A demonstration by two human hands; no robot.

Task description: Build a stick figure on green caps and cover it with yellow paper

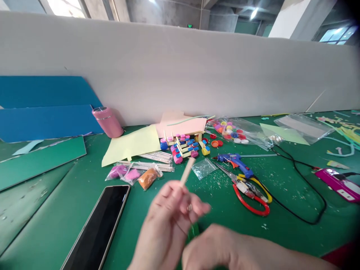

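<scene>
My left hand [171, 217] pinches a flat wooden craft stick [187, 170] between thumb and fingers, its free end tilted up and away from me; the other fingers are loosely curled. Just beside it, at the lower edge, my right hand [213, 247] is curled with its back toward me, so its fingertips are hidden. A shiny green item [193, 231] shows between the two hands, mostly covered. Beyond the stick stand small assemblies of sticks and coloured clay [184, 146]. A small clear bag [204, 168] lies right of the stick.
A phone [98, 228] lies at left, near bagged clay [149, 177] and a pink can [108, 122]. On the right are a blue glue gun [236, 163], red-handled scissors [250, 202], a corded purple power strip [339, 183] and a bag of bottle caps [233, 129].
</scene>
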